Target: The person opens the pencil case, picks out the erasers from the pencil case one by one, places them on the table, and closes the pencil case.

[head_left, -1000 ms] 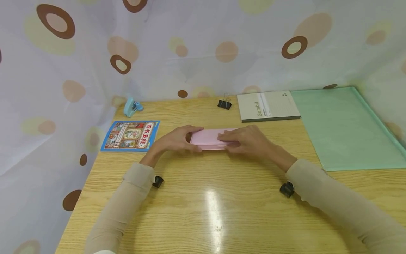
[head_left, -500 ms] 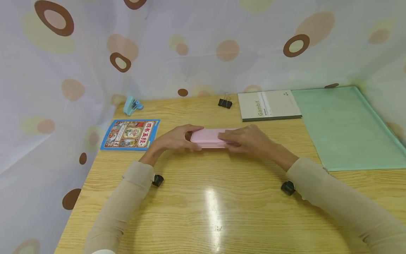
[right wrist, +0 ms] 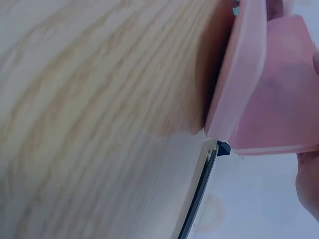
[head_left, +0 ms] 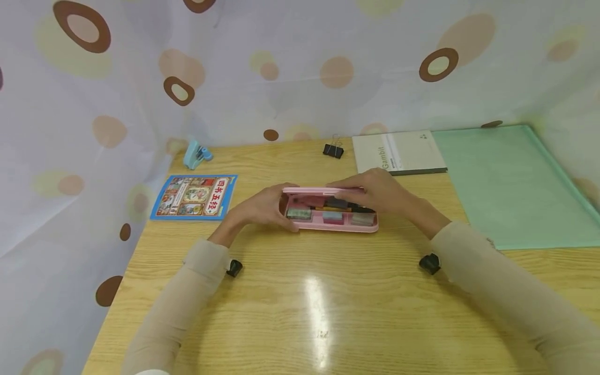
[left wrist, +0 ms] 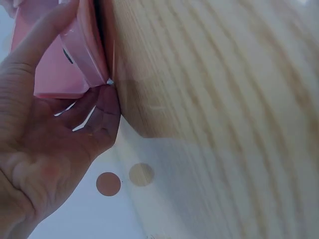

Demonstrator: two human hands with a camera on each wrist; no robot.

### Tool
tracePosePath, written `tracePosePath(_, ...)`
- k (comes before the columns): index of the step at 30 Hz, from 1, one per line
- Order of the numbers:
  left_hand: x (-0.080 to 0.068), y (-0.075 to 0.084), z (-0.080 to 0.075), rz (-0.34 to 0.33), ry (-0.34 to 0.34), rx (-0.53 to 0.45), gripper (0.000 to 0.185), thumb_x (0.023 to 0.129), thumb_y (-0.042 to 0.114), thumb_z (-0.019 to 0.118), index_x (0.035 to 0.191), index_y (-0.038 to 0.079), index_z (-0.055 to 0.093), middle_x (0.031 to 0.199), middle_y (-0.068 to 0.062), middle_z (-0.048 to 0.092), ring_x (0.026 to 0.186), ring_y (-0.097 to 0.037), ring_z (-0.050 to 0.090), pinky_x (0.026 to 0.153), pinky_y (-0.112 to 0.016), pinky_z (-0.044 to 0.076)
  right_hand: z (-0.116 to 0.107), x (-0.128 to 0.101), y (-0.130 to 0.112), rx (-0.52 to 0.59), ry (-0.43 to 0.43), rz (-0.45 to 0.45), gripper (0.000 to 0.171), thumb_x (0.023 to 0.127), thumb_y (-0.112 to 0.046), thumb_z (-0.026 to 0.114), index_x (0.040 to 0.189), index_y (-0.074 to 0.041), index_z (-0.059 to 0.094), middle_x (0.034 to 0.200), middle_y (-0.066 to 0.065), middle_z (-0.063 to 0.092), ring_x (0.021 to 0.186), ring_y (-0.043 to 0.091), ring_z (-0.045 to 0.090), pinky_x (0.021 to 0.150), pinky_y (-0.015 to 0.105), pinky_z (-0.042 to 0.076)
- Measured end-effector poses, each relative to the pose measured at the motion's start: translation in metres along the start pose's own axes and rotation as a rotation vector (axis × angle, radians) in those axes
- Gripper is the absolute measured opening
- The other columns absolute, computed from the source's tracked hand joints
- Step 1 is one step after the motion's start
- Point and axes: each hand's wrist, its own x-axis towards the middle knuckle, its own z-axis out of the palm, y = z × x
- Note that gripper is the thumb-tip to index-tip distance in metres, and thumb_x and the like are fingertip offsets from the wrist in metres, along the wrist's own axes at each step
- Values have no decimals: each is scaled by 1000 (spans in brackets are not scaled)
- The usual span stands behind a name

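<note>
A pink pencil case [head_left: 319,226] lies at mid-table with its lid [head_left: 323,191] raised toward the back. Inside, small blocks like erasers [head_left: 333,216] line the front, and a yellow pencil [head_left: 330,209] and dark pens lie behind them. My left hand [head_left: 261,207] grips the case's left end, thumb in front and fingers behind, as the left wrist view of the case [left wrist: 60,72] also shows. My right hand [head_left: 385,194] holds the lid near its right end, fingers along its top edge and thumb in front. In the right wrist view, only part of that hand [right wrist: 309,184] shows beside the lid.
A blue-bordered booklet [head_left: 194,198] and a light-blue hole punch or stapler-like tool [head_left: 196,154] lie at the left. Behind the case are a black binder clip [head_left: 333,151] and a Gambit notebook [head_left: 403,152]. A green translucent mat [head_left: 520,192] covers the right side.
The pencil case's lid has swung up from closed, exposing its contents. My right hand has moved slightly up and back with the lid; my left hand keeps its grip on the left end.
</note>
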Motion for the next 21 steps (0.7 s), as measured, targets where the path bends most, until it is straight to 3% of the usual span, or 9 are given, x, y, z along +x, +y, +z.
tracePosePath(4,4,-1,5,31,33,-10,92,69,22,99,145,10,49,136,-3,59,122,-18,58,112,-38,45,-8,-4,8,112,-52,97,30,103,-26,68,132,-19,74,65,-3,60,49,3,24,50,26,31)
tracePosePath(8,4,-2,9,41,64,15,98,66,22,101,146,8,46,140,-5,55,127,-18,54,117,-37,39,-20,-11,12,208,-50,204,28,103,-28,67,129,-20,76,90,6,75,49,6,27,50,28,34)
tracePosePath(10,3,-2,11,44,67,28,101,65,21,101,147,9,43,141,-5,54,129,-18,53,118,-37,37,-25,-16,13,230,-33,255,26,102,-28,68,126,-21,77,104,6,78,52,7,38,53,28,37)
tracePosePath(14,2,0,14,42,79,61,107,65,22,102,149,11,37,142,-5,53,132,-18,50,120,-37,35,-34,-26,14,261,17,341,23,101,-28,70,122,-23,79,115,3,77,84,10,68,68,25,51)
tracePosePath(16,1,1,15,36,89,70,110,65,23,102,151,11,34,143,-6,52,134,-20,48,121,-38,34,-37,-29,15,284,43,375,22,101,-28,70,121,-23,79,119,2,76,103,11,70,80,23,54)
tracePosePath(21,-5,0,18,-33,105,76,115,67,29,101,153,8,27,145,-10,48,137,-25,42,123,-43,31,-41,-34,22,354,101,433,24,102,-29,68,122,-21,78,122,1,75,109,6,68,87,20,53)
